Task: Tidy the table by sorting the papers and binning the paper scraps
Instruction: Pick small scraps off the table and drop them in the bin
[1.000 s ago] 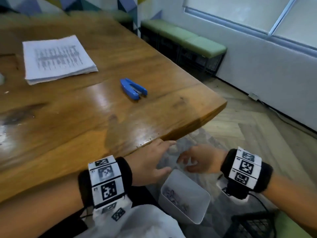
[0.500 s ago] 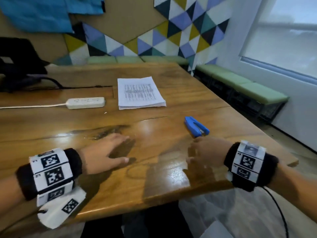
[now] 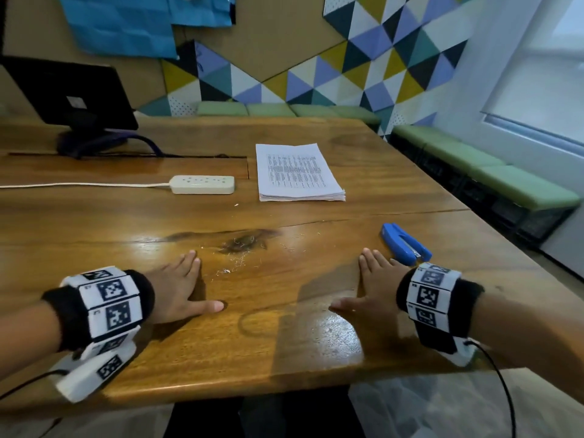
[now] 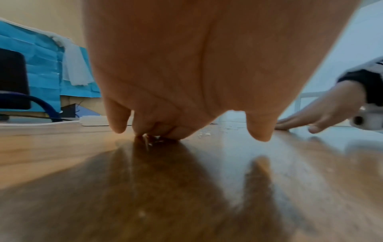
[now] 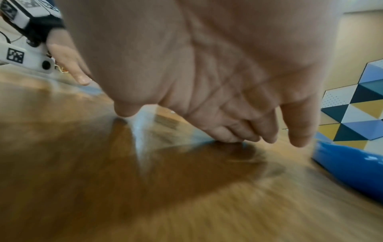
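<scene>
A neat stack of printed papers (image 3: 298,173) lies at the far middle of the wooden table (image 3: 284,358). Thin paper scraps (image 3: 241,251) are strewn over a dark knot in the wood between my hands. My left hand (image 3: 180,289) lies flat on the table with straight fingers, just left of the scraps. My right hand (image 3: 369,289) also rests flat and holds nothing. In the left wrist view the left hand's fingertips (image 4: 157,132) touch a few scraps (image 4: 152,140). In the right wrist view the right hand's fingers (image 5: 244,131) hover low over the wood.
A blue stapler (image 3: 404,243) lies just beyond my right hand and shows again as the stapler (image 5: 350,165). A white power strip (image 3: 202,184) with its cord sits left of the papers. A black monitor (image 3: 69,96) stands at the far left. Green benches (image 3: 493,172) line the wall.
A second ago both hands reached below the table edge over a white bin. They came back up and now lie flat on the table. The view swung up to the tabletop.
</scene>
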